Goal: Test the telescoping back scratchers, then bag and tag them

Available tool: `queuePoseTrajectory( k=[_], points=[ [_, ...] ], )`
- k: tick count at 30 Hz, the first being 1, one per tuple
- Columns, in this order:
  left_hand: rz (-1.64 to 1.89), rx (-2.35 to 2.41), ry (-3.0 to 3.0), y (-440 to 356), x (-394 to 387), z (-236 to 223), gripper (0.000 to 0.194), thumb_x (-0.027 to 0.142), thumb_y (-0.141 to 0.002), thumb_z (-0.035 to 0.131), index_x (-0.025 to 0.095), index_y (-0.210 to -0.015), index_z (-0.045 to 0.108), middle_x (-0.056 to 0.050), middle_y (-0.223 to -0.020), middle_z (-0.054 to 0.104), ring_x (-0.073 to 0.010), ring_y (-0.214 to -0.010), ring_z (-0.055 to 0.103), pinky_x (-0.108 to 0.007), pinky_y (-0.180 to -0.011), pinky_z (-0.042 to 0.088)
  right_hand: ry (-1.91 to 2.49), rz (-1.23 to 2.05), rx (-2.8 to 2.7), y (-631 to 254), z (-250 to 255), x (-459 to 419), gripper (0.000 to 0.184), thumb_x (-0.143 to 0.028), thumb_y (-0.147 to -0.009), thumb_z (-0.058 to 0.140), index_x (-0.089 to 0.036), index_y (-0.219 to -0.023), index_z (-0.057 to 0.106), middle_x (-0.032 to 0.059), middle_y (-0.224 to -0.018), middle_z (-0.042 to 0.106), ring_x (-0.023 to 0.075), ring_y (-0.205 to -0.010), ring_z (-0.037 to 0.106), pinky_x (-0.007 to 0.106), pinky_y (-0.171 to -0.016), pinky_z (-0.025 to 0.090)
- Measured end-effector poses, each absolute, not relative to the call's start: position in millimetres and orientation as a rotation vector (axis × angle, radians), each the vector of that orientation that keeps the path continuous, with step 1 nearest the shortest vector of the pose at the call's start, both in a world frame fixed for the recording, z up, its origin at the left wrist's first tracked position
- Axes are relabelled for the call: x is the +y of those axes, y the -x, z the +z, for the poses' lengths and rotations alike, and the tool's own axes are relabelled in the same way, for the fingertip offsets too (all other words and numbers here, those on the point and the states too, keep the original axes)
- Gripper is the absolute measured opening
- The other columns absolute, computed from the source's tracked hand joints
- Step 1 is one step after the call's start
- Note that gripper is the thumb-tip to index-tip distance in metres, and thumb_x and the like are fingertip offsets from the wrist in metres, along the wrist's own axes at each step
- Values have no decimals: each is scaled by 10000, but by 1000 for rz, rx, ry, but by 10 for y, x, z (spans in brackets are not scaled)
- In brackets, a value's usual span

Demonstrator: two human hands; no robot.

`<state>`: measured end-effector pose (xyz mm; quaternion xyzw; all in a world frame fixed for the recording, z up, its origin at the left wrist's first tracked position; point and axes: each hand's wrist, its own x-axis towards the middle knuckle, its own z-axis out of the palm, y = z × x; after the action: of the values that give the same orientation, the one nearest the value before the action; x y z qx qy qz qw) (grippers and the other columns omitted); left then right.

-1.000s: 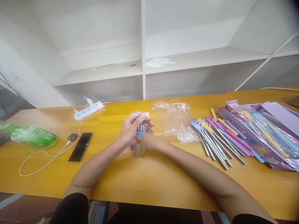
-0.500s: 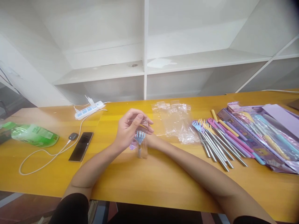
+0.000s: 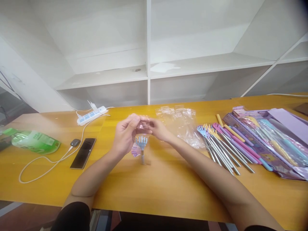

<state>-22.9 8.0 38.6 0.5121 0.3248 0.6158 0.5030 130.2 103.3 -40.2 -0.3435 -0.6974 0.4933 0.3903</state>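
Note:
Both my hands pinch the top of a clear plastic bag (image 3: 147,157) above the middle of the table. My left hand (image 3: 125,133) grips it with thumb and fingers at the left of its top edge. On the right, my right hand (image 3: 157,129) has its fingers closed at the same edge. A back scratcher with a blue claw head (image 3: 141,142) hangs inside the bag, head up, its lower part pointing toward me. Beside it, below my left hand, shows a small pink and purple printed card (image 3: 136,150); whether it is inside the bag I cannot tell.
Flat clear bags (image 3: 179,123) lie beyond my right hand. Several back scratchers (image 3: 222,149) are piled at the right, against a purple printed box (image 3: 267,154) of bagged ones. To the left are a phone (image 3: 83,153), a power strip (image 3: 92,115) and a green bottle (image 3: 36,140).
My right hand has come up from behind the bag to its top edge. My left hand has shifted slightly left, and the bagged back scratcher hangs a little lower.

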Motion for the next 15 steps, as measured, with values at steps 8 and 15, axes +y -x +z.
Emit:
queuePoseTrajectory(
  k=[8, 15],
  points=[
    [1440, 803, -1250, 303, -4, 501, 187, 366, -960, 839, 197, -932, 764, -10, -824, 717, -171, -851, 773, -327, -770, 723, 629, 829, -1339, -1837, 392, 794, 287, -405, -937, 821, -252, -1047, 604, -3, -963, 704, 135, -817, 730, 233, -579, 587],
    [1434, 811, -1270, 311, -75, 555, 252, 388, -977, 816, 181, -876, 712, -8, -815, 724, -182, -837, 790, -349, -815, 713, 368, 382, -1502, -1796, 502, 288, 243, -196, -961, 810, -293, -1151, 693, 2, -1013, 730, 146, -862, 738, 307, -715, 647]
  ],
)
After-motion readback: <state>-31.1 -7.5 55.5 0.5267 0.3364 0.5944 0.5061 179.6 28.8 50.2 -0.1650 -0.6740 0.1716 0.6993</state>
